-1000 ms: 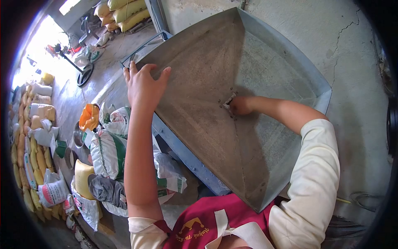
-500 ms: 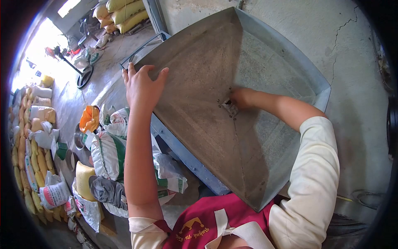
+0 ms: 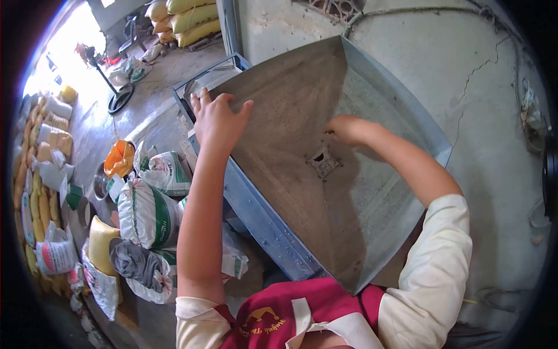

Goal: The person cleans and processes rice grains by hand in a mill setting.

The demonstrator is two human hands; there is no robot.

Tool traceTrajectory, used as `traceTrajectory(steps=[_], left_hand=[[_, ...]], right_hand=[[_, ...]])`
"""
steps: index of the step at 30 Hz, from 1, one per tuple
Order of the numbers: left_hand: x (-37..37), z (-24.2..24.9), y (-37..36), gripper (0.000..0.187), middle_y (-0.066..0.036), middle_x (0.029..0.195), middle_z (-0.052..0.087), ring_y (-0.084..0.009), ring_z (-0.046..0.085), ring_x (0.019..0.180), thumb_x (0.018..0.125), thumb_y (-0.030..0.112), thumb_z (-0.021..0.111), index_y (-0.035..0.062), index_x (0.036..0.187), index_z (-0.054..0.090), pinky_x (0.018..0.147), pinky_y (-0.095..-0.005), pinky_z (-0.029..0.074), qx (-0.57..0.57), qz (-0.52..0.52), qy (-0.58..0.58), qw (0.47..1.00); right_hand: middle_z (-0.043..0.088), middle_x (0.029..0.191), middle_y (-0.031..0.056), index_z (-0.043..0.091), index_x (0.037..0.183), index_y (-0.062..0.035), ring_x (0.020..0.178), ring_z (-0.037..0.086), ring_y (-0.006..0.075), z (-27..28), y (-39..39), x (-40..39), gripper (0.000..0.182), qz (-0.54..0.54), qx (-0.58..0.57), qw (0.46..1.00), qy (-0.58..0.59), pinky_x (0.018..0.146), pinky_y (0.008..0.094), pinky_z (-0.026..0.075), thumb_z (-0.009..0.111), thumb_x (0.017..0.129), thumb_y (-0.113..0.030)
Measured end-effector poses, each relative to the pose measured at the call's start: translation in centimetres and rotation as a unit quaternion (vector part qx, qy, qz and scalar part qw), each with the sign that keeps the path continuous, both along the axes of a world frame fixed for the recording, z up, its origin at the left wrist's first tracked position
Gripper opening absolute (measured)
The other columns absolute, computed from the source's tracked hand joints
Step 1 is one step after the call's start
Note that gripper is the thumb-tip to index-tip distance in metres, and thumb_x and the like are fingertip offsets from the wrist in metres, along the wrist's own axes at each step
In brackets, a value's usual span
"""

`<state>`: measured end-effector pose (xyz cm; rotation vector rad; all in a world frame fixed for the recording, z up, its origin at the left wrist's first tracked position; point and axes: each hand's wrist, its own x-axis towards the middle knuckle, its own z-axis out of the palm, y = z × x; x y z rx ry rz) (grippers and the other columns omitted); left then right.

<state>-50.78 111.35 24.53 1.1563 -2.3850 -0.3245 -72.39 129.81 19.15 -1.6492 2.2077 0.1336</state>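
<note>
A wide grey metal hopper [image 3: 273, 139] with sloping sides fills the middle of the view. At its bottom is a small square outlet [image 3: 325, 165], partly dark, with bolt heads around it. My right hand [image 3: 350, 129] is inside the hopper, just above and right of that outlet. Its fingers are bent and pinched together; whatever may be between them is too small or hidden. My left hand [image 3: 220, 119] lies at the hopper's left rim with fingers spread, holding nothing.
Beneath the hopper runs a blue metal frame [image 3: 264, 224]. White and green sacks [image 3: 148, 212] stand on the floor at left, beside an orange bag [image 3: 119, 158]. Stacked yellow sacks [image 3: 197, 23] and a stand fan [image 3: 120, 99] are farther back. A cracked wall [image 3: 418, 58] rises behind.
My right hand has lifted off the outlet, up and slightly right, so the outlet shows more fully. My left hand stays by the rim. The whole view has shifted a little.
</note>
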Motion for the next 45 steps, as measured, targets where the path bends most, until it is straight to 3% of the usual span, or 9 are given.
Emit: traceTrajectory(steps=[7,12,19,26,29,35,37,38,45], left_hand=[[0.5,0.8,0.3,0.045,-0.018,0.135,0.028,-0.0340,0.018,0.128,0.071,0.047,0.059,0.0129,0.100,0.062,0.098,-0.0393,0.031,0.033,-0.001,-0.010,0.999],[0.7,0.3,0.0,0.041,-0.019,0.134,0.029,-0.0349,0.019,0.128,0.072,0.042,0.060,0.0106,0.099,0.061,0.091,-0.0446,0.036,0.031,-0.012,0.021,0.999],[4.3,-2.0,2.3,0.062,-0.026,0.135,0.019,-0.0403,0.019,0.126,0.075,0.037,0.059,0.0097,0.125,0.036,0.096,-0.0455,0.030,0.008,-0.080,0.220,0.972],[27.9,-14.4,9.8,0.074,-0.026,0.134,0.022,-0.0367,0.027,0.123,0.077,0.040,0.056,0.0113,0.135,0.020,0.095,-0.0431,0.031,0.073,-0.195,0.073,0.975],[43.2,-22.4,13.2,0.083,-0.022,0.130,0.031,-0.0376,0.033,0.119,0.072,0.041,0.062,0.0155,0.135,0.016,0.093,-0.0449,0.034,0.206,0.043,-0.151,0.966],[70.7,-25.6,24.7,0.087,-0.022,0.125,0.038,-0.0348,0.044,0.111,0.071,0.038,0.064,0.0127,0.136,0.012,0.090,-0.0459,0.037,0.363,0.510,-0.123,0.770],[75.7,-23.8,29.2,0.085,-0.023,0.117,0.046,-0.0350,0.048,0.106,0.072,0.037,0.063,0.0086,0.135,0.014,0.088,-0.0436,0.039,0.357,0.564,-0.096,0.738],[77.7,-24.0,31.1,0.085,-0.023,0.117,0.046,-0.0350,0.048,0.106,0.072,0.037,0.063,0.0086,0.135,0.014,0.088,-0.0436,0.039,0.356,0.588,-0.088,0.722],[80.2,-25.6,38.4,0.070,-0.026,0.107,0.052,-0.0389,0.050,0.100,0.073,0.032,0.062,0.0023,0.128,0.030,0.086,-0.0413,0.041,0.265,0.322,0.044,0.908]], right_hand=[[0.062,0.072,0.0082,0.061,0.101,-0.0061,0.069,0.060,0.0180,8.8,5.9,8.5,0.028,0.006,-0.118,0.993,-0.028,0.063,0.0298,0.047,0.061,0.074,-0.015],[0.061,0.083,0.0117,0.054,0.111,-0.0065,0.077,0.058,0.0164,9.8,11.6,16.2,0.039,-0.226,-0.140,0.858,-0.439,0.069,0.0269,0.044,0.057,0.081,-0.031],[0.060,0.096,0.0154,0.045,0.121,-0.0131,0.092,0.055,0.0354,9.3,15.5,23.4,0.063,-0.079,0.012,0.995,-0.059,0.077,0.0401,0.043,0.026,0.084,-0.060],[0.063,0.085,0.0143,0.046,0.121,-0.0168,0.084,0.056,0.0373,8.3,16.6,24.8,0.071,-0.070,-0.250,0.964,-0.065,0.071,0.0418,0.043,0.019,0.079,-0.067],[0.064,0.081,0.0116,0.049,0.118,-0.0140,0.079,0.060,0.0287,7.4,17.0,24.8,0.072,-0.072,-0.264,0.958,-0.081,0.069,0.0368,0.044,0.019,0.080,-0.067],[0.061,0.094,0.0154,0.049,0.116,-0.0026,0.085,0.059,0.0259,6.6,16.0,25.7,0.067,-0.114,-0.285,0.918,-0.253,0.075,0.0335,0.044,0.032,0.083,-0.059],[0.051,0.113,0.0195,0.046,0.118,-0.0004,0.103,0.051,0.0289,6.7,15.5,29.6,0.054,-0.083,-0.440,0.874,0.189,0.087,0.0360,0.038,0.045,0.085,-0.043],[0.051,0.113,0.0195,0.046,0.118,-0.0004,0.103,0.051,0.0289,6.9,15.3,32.4,0.054,-0.060,-0.448,0.876,0.172,0.087,0.0360,0.038,0.045,0.085,-0.043],[0.027,0.133,0.0228,0.043,0.119,-0.0010,0.122,0.029,0.0369,2.8,11.1,53.8,0.045,0.098,-0.521,0.848,0.015,0.099,0.0406,0.025,0.055,0.079,-0.020]])
